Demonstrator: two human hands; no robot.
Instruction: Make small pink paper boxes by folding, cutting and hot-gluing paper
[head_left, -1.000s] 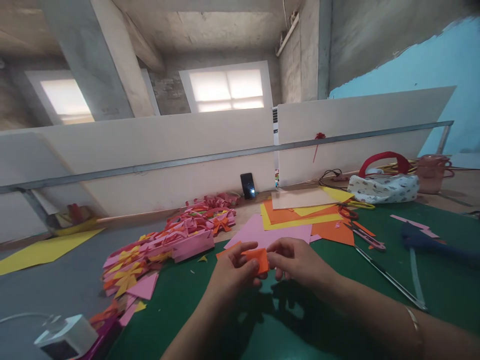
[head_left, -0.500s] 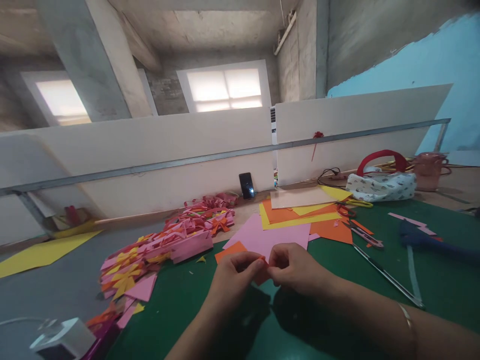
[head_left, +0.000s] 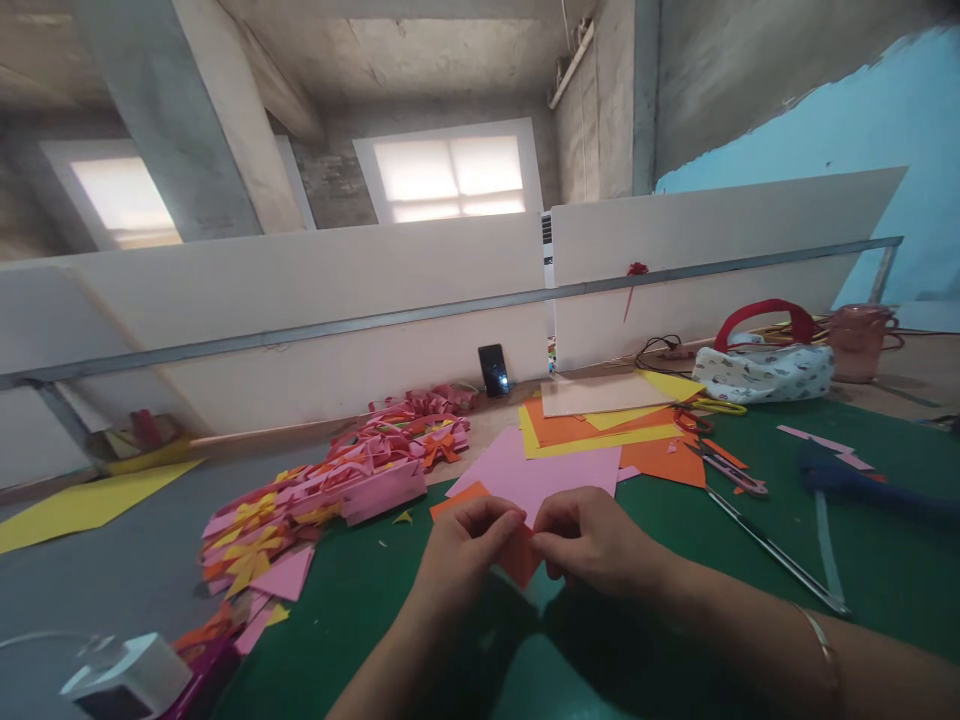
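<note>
Between my two hands is a small piece of orange-red paper (head_left: 520,562), its lower corner pointing down over the green mat (head_left: 360,610). My left hand (head_left: 474,540) pinches its left side with thumb and forefinger. On the other side, my right hand (head_left: 589,535) grips the paper's edge with closed fingertips. The paper's top edge is partly hidden by my fingers. Just beyond my hands lie a large pink sheet (head_left: 555,475) and an orange piece of paper (head_left: 463,497).
Folded paper pieces (head_left: 322,500) are heaped at the left, near a white charger (head_left: 127,680). To the right lie a pen (head_left: 776,550), a pink cutter (head_left: 731,468) and yellow-handled scissors (head_left: 716,406). A phone (head_left: 493,371) leans on the white board, left of a cloth bag (head_left: 765,370).
The paper's lower corner now hangs further down and more of it shows between my hands. My fingers have shifted slightly along its upper part.
</note>
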